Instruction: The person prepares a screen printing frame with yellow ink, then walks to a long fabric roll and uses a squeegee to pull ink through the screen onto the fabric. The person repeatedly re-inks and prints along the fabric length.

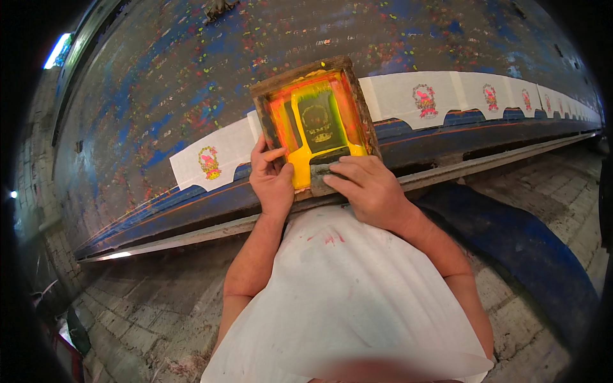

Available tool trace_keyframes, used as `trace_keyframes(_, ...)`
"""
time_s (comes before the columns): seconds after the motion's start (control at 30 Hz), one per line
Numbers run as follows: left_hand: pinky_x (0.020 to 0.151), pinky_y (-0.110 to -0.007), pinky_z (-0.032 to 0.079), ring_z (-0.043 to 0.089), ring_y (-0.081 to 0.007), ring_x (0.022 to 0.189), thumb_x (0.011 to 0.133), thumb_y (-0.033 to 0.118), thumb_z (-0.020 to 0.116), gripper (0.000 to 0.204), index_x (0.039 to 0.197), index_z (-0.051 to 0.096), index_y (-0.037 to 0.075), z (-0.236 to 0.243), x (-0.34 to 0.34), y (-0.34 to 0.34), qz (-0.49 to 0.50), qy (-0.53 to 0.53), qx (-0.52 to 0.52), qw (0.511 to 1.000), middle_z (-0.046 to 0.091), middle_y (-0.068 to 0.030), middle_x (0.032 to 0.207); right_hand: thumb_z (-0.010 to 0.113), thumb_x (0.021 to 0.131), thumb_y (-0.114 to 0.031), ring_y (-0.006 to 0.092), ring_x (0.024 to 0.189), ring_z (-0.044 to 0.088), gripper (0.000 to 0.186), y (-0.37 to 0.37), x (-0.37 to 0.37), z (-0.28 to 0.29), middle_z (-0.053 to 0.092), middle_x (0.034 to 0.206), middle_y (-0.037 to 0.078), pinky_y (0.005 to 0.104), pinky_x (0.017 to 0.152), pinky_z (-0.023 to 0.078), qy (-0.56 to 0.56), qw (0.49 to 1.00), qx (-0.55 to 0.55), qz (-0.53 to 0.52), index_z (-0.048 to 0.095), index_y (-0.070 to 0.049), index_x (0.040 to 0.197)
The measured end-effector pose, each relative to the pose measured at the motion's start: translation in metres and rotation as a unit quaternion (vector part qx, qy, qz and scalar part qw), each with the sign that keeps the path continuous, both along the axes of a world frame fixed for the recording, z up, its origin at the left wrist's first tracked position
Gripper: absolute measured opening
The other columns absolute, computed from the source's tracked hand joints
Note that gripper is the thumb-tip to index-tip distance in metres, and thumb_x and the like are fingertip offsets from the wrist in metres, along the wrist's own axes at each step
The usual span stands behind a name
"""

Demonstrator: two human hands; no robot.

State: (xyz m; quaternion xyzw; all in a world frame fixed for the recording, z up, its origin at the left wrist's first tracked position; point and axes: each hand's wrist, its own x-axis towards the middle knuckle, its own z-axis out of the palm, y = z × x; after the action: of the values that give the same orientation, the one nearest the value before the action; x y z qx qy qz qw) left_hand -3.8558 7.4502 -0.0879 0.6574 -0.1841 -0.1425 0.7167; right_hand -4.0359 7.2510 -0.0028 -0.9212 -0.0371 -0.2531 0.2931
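Note:
A wooden screen-printing frame (301, 75) lies tilted on the long table, its mesh smeared with yellow ink (300, 167) and orange-red along the sides. A dark oval design (317, 123) shows through the mesh. My left hand (273, 179) is closed around the frame's near left corner, with the thumb on the near side. My right hand (371, 188) grips a squeegee (321, 175), whose dark blade rests near the frame's near edge in the yellow ink. Part of a white fabric piece lies hidden under the frame.
White fabric pieces with pink-and-green prints lie in a row, one to the left (203, 163) and several to the right (423, 96). The table (172, 83) is speckled with ink. A metal rail (460, 171) edges it. Dark blue cloth (511, 236) lies below, on brick paving (147, 313).

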Motion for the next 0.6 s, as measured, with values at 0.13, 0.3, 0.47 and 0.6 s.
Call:
trace_keyframes(0.13, 0.134, -0.043, 0.047, 0.048, -0.0324, 0.170, 0.092, -0.028, 0.064, 0.046, 0.128, 0.077, -0.002, 0.000, 0.000, 0.000, -0.001, -0.002, 0.000, 1.000, 0.037, -0.0231, 0.186, 0.075, 0.090, 0.001, 0.0357, 0.121, 0.077, 0.039, 0.005, 0.016, 0.014, 0.079, 0.130, 0.013, 0.0491, 0.107, 0.062, 0.064, 0.997, -0.026, 0.020, 0.081, -0.002, 0.128)
trace_keyframes(0.3, 0.136, -0.043, 0.045, 0.046, -0.0327, 0.171, 0.092, -0.028, 0.063, 0.044, 0.125, 0.076, -0.002, 0.002, -0.002, -0.002, 0.003, 0.015, 0.002, 1.000, 0.037, -0.0227, 0.186, 0.075, 0.088, 0.002, 0.0359, 0.118, 0.076, 0.041, -0.007, 0.014, 0.027, 0.079, 0.127, 0.012, 0.0487, 0.105, 0.063, 0.101, 0.994, 0.028, 0.023, 0.081, -0.001, 0.128)
trace_keyframes(0.47, 0.136, -0.043, 0.044, 0.045, -0.0325, 0.172, 0.092, -0.028, 0.063, 0.042, 0.121, 0.076, 0.000, 0.004, -0.003, -0.002, -0.007, 0.009, -0.010, 1.000, 0.037, -0.0217, 0.185, 0.075, 0.087, 0.003, 0.0371, 0.123, 0.076, 0.044, 0.004, -0.001, 0.015, 0.079, 0.130, 0.014, 0.0503, 0.108, 0.063, 0.104, 0.994, 0.009, 0.027, 0.081, -0.002, 0.130)
trace_keyframes(0.6, 0.136, -0.043, 0.044, 0.045, -0.0327, 0.171, 0.093, -0.026, 0.063, 0.039, 0.118, 0.076, 0.001, 0.005, -0.003, -0.002, -0.012, -0.001, 0.004, 1.000, 0.039, -0.0214, 0.183, 0.074, 0.088, 0.003, 0.0384, 0.131, 0.075, 0.045, 0.006, 0.010, -0.004, 0.078, 0.136, 0.015, 0.0525, 0.113, 0.062, 0.056, 0.998, -0.023, 0.003, 0.081, -0.003, 0.133)
